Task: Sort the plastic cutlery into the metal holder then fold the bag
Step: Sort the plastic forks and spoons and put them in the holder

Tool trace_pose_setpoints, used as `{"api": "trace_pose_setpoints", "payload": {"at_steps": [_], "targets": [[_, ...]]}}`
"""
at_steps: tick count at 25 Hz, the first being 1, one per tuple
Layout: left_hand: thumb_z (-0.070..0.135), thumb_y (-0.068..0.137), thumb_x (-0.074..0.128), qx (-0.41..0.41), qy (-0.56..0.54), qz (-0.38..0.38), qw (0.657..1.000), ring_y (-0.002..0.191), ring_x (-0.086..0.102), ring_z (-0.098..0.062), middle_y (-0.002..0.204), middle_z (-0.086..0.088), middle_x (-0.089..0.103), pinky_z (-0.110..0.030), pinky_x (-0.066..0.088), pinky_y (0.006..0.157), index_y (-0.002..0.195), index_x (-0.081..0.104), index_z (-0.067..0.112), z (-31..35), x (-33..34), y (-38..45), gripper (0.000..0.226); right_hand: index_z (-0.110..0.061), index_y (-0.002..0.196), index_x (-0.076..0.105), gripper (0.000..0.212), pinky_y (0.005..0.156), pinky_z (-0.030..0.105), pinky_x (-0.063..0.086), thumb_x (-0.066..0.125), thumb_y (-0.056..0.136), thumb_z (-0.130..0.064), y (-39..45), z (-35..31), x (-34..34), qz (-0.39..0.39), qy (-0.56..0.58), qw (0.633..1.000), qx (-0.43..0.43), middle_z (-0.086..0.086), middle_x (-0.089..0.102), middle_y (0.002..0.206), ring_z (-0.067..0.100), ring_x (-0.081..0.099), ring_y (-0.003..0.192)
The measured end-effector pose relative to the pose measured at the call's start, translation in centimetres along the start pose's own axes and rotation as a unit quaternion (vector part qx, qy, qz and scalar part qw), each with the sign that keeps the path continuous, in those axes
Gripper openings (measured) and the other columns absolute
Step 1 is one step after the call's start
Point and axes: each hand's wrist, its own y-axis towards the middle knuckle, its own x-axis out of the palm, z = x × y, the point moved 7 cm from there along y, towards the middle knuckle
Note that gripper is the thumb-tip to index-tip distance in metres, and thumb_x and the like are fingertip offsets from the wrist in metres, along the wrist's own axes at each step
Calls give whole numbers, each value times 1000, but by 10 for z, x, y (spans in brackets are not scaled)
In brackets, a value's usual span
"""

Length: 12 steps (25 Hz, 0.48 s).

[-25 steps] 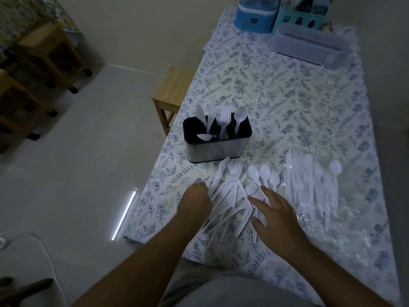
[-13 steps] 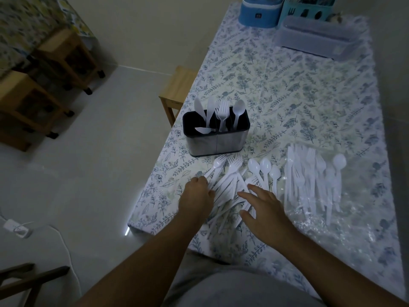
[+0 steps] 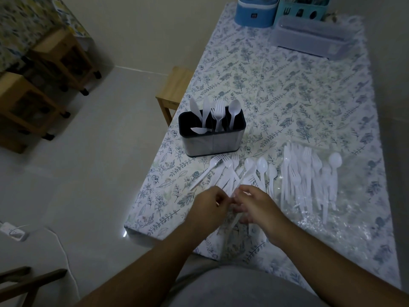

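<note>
A metal holder (image 3: 212, 141) with a black liner stands near the table's left edge, with white plastic knives, a fork and a spoon upright in it. In front of it lies a loose pile of white plastic cutlery (image 3: 230, 171). A second row of cutlery (image 3: 309, 178) rests on the clear plastic bag (image 3: 345, 220) to the right. My left hand (image 3: 207, 210) and my right hand (image 3: 260, 209) meet over the near end of the loose pile. Both have curled fingers pinching white cutlery handles. Which pieces they hold is hidden by the hands.
The floral tablecloth (image 3: 287, 89) covers the table; its left edge runs close to the holder. A blue box (image 3: 254, 13), a teal caddy (image 3: 303, 9) and a clear lidded box (image 3: 309, 38) stand at the far end. A wooden stool (image 3: 177, 89) stands beside the table.
Both hands lay flat and apart on the loose pile; now they have drawn together with fingers curled on cutlery handles. The camera has moved in a little.
</note>
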Motion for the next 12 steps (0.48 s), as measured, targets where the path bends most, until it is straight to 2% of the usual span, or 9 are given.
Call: {"api": "trace_pose_setpoints", "payload": {"at_steps": [2, 4, 7, 9, 12], "targets": [[30, 95, 63, 33, 18, -24, 999, 70, 61, -7, 77, 7, 65, -19, 47, 60, 82, 65, 20, 4, 6, -4, 17, -14, 123, 62, 25, 62, 38, 58, 61, 98, -22, 3, 4, -4, 31, 59, 997, 34, 11, 74, 95, 23, 73, 79], [29, 96, 60, 16, 54, 31, 998, 70, 60, -12, 77, 3, 62, -24, 48, 61, 79, 62, 17, -8, -6, 5, 21, -9, 122, 63, 25, 65, 43, 61, 62, 98, -14, 2, 5, -12, 74, 55, 995, 27, 15, 72, 91, 26, 70, 70], [27, 96, 61, -41, 112, 105, 987, 78, 58, -14, 91, 1, 57, -25, 47, 65, 95, 60, 14, -33, -29, 23, 13, -16, 130, 60, 31, 67, 38, 64, 61, 100, -22, -2, 0, -23, 114, -40, 992, -25, 9, 69, 94, 22, 69, 69], [26, 95, 62, -48, 158, 90, 982, 81, 57, -16, 97, -3, 58, -27, 48, 69, 103, 61, 10, -40, -26, 33, 19, -21, 131, 59, 31, 69, 38, 63, 59, 100, -26, -4, -1, -24, 115, -71, 990, -35, 5, 67, 96, 20, 68, 72], [25, 99, 57, -28, 213, 77, 974, 81, 55, -15, 99, -7, 63, -25, 47, 69, 106, 63, 7, -34, -19, 37, 20, -21, 129, 62, 29, 62, 29, 59, 57, 100, -21, -5, 2, -18, 74, -57, 996, -15, 8, 66, 99, 20, 65, 79]]}}
